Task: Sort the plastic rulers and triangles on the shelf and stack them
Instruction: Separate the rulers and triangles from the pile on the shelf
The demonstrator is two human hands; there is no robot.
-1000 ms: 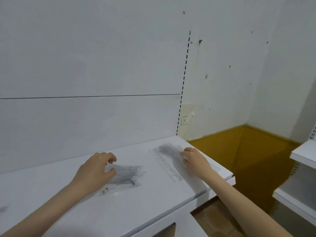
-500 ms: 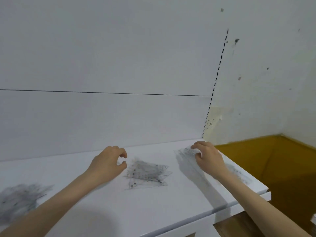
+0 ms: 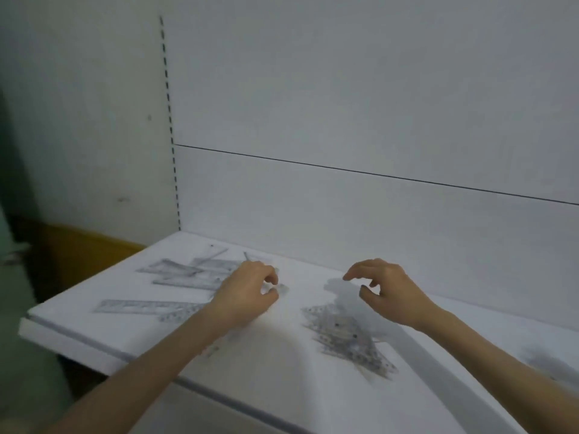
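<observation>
A person's left hand (image 3: 247, 297) curls over scattered rulers (image 3: 185, 277) on the white shelf (image 3: 282, 371); whether its fingers pinch one is unclear. The right hand (image 3: 393, 292) hovers above the stacked triangles (image 3: 347, 336), its fingers loosely spread and empty. A careless sweep could scatter that slippery pile or push rulers off the edge.

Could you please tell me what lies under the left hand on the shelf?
Scattered clear rulers run beneath the left hand, one end showing just beyond it. How many it covers is hidden by the hand.
</observation>
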